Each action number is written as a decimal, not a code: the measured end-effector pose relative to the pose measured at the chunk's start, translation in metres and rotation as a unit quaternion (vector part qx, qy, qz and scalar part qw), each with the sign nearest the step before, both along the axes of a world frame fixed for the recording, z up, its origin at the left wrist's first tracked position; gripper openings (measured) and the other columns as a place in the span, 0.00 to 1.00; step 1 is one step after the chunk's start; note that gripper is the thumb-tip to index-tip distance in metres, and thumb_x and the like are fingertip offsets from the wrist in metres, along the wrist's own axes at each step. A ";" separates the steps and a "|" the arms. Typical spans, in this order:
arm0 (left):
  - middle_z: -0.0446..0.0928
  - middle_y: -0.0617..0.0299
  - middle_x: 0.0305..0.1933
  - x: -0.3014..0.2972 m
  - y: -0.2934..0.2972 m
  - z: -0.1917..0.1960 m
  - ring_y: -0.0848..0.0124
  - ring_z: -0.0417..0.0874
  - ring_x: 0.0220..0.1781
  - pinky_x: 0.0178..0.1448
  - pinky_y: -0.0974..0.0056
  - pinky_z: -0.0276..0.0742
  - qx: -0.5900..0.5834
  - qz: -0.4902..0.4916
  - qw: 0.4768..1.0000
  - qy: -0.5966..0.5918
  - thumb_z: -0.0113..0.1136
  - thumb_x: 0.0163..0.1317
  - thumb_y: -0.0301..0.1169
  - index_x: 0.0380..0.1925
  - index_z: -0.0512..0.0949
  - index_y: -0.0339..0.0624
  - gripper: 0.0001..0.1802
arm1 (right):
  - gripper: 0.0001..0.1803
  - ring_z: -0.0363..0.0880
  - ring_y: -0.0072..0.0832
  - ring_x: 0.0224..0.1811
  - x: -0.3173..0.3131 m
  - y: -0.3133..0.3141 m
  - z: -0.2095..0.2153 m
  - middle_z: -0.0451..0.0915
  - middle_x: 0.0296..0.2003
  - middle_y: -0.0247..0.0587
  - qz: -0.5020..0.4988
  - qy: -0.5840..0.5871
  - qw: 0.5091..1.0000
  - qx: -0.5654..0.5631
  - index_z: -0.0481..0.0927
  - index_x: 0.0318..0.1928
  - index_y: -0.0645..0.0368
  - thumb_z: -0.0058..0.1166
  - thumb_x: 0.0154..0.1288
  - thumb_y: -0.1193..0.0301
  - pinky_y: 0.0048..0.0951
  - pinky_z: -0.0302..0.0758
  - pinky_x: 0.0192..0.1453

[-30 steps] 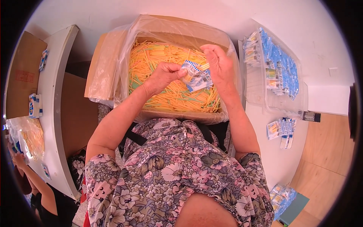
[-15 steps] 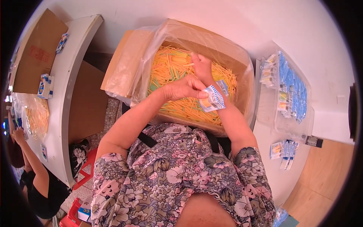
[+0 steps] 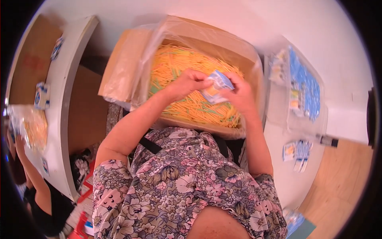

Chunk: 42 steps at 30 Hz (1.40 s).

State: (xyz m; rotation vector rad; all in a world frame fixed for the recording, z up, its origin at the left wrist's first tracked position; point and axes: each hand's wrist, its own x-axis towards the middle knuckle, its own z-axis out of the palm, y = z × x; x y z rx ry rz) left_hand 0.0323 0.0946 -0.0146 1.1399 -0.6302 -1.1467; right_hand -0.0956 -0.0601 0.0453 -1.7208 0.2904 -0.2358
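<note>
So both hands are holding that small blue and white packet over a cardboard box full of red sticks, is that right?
Not quite: the sticks are yellow-orange, not red. The rest holds. In the head view, the left hand and right hand hold the small blue and white packet between them over the plastic-lined cardboard box.

A white table (image 3: 350, 47) fills the view, a second white table (image 3: 65, 99) at left, wooden floor (image 3: 342, 179) lower right.

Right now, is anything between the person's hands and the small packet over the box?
Nothing visible. The left hand and the right hand both already grip the small blue and white packet, held above the yellow sticks in the cardboard box.
</note>
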 end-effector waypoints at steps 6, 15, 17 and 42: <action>0.80 0.62 0.42 -0.004 -0.008 0.016 0.76 0.79 0.43 0.48 0.69 0.75 0.033 -0.133 0.989 -0.058 0.62 0.57 0.26 0.50 0.76 0.35 0.19 | 0.09 0.77 0.26 0.33 -0.047 0.018 0.010 0.79 0.33 0.42 -0.112 -0.075 0.963 -0.232 0.80 0.37 0.65 0.63 0.53 0.78 0.24 0.72 0.36; 0.80 0.58 0.30 0.021 -0.019 -0.005 0.66 0.81 0.33 0.38 0.63 0.76 0.120 -0.097 0.859 -0.487 0.65 0.51 0.26 0.37 0.80 0.34 0.12 | 0.06 0.75 0.19 0.28 -0.272 -0.061 0.065 0.80 0.29 0.32 -0.417 0.005 0.888 -0.193 0.79 0.35 0.66 0.57 0.55 0.82 0.20 0.72 0.32; 0.79 0.52 0.34 0.028 -0.039 -0.038 0.58 0.80 0.39 0.43 0.59 0.74 0.110 -0.037 0.793 -0.598 0.68 0.46 0.33 0.33 0.80 0.40 0.14 | 0.08 0.74 0.17 0.26 -0.330 -0.113 0.044 0.80 0.28 0.30 -0.482 0.101 0.824 -0.278 0.80 0.39 0.64 0.59 0.57 0.77 0.20 0.71 0.31; 0.82 0.55 0.33 0.012 -0.071 -0.065 0.60 0.82 0.33 0.39 0.61 0.77 0.049 0.105 0.732 -0.671 0.65 0.51 0.30 0.30 0.84 0.43 0.06 | 0.11 0.78 0.45 0.38 -0.087 0.013 -0.006 0.79 0.40 0.51 -0.136 -0.154 0.855 -0.477 0.78 0.40 0.65 0.56 0.55 0.81 0.36 0.75 0.41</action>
